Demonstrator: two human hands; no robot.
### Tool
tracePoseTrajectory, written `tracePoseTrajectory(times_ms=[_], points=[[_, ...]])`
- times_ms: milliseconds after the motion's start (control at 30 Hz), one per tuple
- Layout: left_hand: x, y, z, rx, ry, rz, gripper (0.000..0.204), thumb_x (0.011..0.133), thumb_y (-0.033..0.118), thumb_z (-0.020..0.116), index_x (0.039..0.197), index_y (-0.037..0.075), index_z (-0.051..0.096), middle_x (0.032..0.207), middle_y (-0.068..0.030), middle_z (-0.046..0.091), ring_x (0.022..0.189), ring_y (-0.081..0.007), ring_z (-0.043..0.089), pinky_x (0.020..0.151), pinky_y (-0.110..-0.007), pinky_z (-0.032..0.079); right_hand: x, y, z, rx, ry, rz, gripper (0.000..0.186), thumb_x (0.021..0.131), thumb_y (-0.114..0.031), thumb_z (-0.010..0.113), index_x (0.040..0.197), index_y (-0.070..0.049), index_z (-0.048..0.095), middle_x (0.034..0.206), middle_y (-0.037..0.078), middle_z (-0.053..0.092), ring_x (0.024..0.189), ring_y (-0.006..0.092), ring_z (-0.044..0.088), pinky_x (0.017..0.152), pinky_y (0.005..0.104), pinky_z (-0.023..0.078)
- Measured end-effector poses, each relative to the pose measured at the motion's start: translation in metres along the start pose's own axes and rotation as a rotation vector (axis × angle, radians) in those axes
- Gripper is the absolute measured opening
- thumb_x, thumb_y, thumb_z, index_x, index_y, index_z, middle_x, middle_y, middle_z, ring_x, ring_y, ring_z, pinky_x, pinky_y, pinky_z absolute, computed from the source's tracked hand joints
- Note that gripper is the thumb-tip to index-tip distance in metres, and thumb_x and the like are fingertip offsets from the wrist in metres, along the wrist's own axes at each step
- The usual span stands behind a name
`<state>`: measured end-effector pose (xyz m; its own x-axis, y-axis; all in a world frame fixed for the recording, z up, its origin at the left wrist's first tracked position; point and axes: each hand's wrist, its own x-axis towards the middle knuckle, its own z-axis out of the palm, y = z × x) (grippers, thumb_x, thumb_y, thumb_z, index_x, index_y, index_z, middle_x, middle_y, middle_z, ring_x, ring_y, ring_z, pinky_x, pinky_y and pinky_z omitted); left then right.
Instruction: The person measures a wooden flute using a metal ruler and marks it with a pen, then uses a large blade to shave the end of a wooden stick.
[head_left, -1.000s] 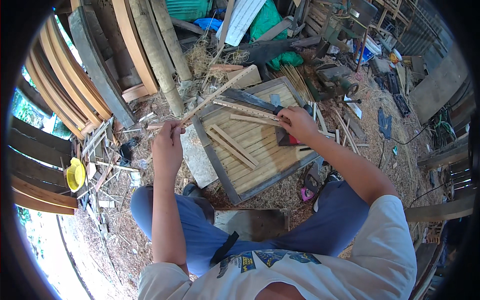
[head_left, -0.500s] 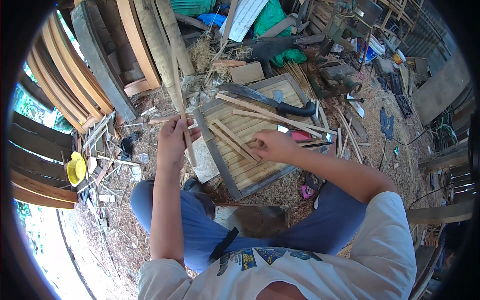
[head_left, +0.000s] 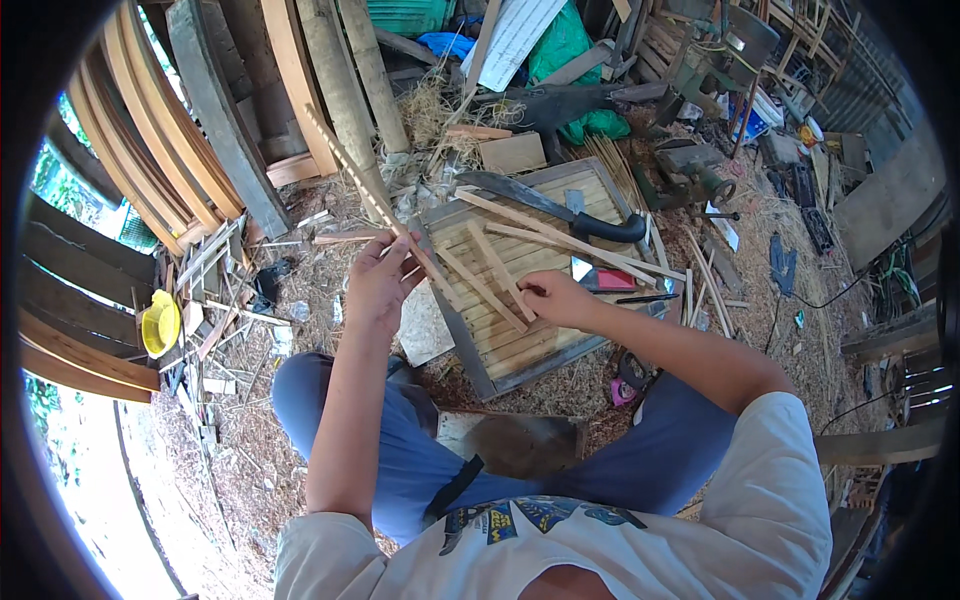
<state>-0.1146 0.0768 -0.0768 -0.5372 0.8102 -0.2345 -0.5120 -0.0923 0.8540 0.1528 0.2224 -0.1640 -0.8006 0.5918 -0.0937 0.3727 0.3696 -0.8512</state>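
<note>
My left hand (head_left: 380, 285) is closed round a long thin wooden strip (head_left: 350, 165), which slants from the upper left down toward the slatted board (head_left: 560, 350). Between the fingertips of my right hand (head_left: 556, 299) is the near end of a short wooden strip (head_left: 494, 258), its far end pointing away over the board. Beside it a second short strip (head_left: 476, 286) lies on the slats, its near end close to my right fingers. Beyond both hands, a machete (head_left: 535, 203) with a black handle rests across the board, next to several longer strips (head_left: 570, 240).
A red item (head_left: 614, 279) and a dark pen-like tool (head_left: 648, 297) lie right of my right hand. A pink-and-black tape roll (head_left: 622, 390) sits by the board's near right edge. Curved timbers (head_left: 150, 130) lean at left, near a yellow plastic basin (head_left: 160, 323). Shavings cover the ground.
The long strip in my left hand has tilted, its far end swinging left and its near end right over the board's edge. My right hand has turned one short strip, parting it from the other.
</note>
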Motion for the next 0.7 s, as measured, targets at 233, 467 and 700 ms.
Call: tracePoseTrajectory(times_ms=[233,467,700], points=[[0.002,-0.008,0.0,0.087,-0.045,-0.002,0.013,0.106,0.014,0.07,0.116,0.008,0.065,0.111,-0.0053,0.073,0.094,-0.0189,0.072,0.085,-0.038,0.062,-0.011,-0.023,-0.008,0.464,-0.104,0.184,0.027,0.109,-0.018,0.057,0.128,-0.002,0.068,0.102,0.001,0.071,0.086,0.0083,0.064,0.076,0.0273,0.053],[0.001,-0.019,0.007,0.071,-0.163,-0.047,0.014,0.107,0.012,0.068,0.119,0.007,0.067,0.116,-0.0055,0.073,0.103,-0.0179,0.072,0.089,-0.037,0.061,-0.019,-0.053,0.002,0.523,-0.01,-0.015,0.02,0.108,-0.012,0.063,0.125,-0.001,0.065,0.103,-0.001,0.068,0.096,0.0067,0.063,0.086,0.0284,0.053],[-0.011,-0.021,0.026,0.068,-0.254,-0.015,0.016,0.108,0.011,0.066,0.121,0.003,0.066,0.116,-0.0065,0.072,0.109,-0.0178,0.071,0.095,-0.035,0.062,-0.034,-0.075,0.002,0.372,0.072,-0.077,0.019,0.102,-0.009,0.073,0.117,-0.001,0.064,0.103,0.0,0.069,0.09,0.0068,0.064,0.083,0.027,0.054]])
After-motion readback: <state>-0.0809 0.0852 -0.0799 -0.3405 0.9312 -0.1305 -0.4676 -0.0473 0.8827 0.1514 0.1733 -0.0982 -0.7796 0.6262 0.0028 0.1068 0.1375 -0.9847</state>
